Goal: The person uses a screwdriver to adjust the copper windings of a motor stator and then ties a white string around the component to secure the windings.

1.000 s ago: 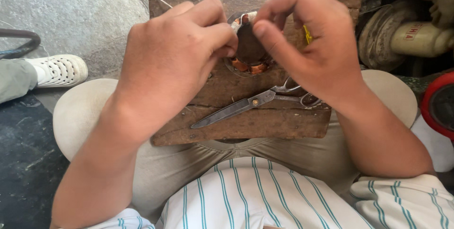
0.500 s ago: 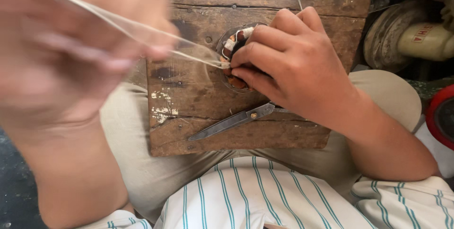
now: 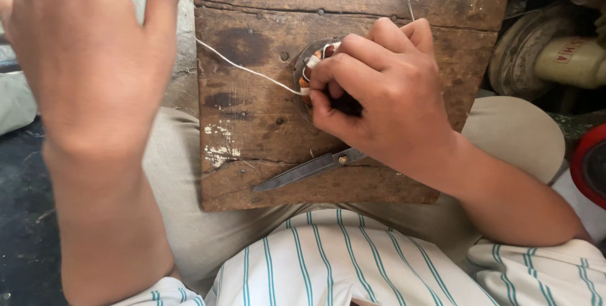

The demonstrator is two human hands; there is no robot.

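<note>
shirt [image 3: 353,262]: striped white and green, nearest the camera, bottom edge; pale trousers over both knees above it.
board [image 3: 252,135]: worn brown wooden slab laid across the lap, nail heads and pale paint flecks on it.
scissors [image 3: 309,169]: metal, lying flat on the board's near part, blades pointing left, handles tucked under the right wrist. Same spot as a second ago, untouched.
right hand [image 3: 385,97]: fingers curled tight and narrow, clamped down on the coil at the board's middle. Held there across all three pictures.
coil [image 3: 312,72]: small round winding, copper wire with white sleeving, sits in a round recess of the board, mostly covered by the right hand; only the left rim shows.
thread [image 3: 246,69]: thin white strand, taut, runs from the coil's left rim up and left across the board toward the left hand.
left hand [image 3: 95,60]: raised well off the board at left, close to the lens, back of hand to camera, thumb up, fingers bent. Cannot tell whether it pinches the thread; the far end is hidden behind it.
change: a second ago both hands were together on the coil; now the left is drawn far out to the side and the thread is stretched long.
judgement: looks like a tie being pulled snug round the winding, right hand bracing it.
far: round grey machine parts beyond the board at right, red rim at the right edge.
</note>
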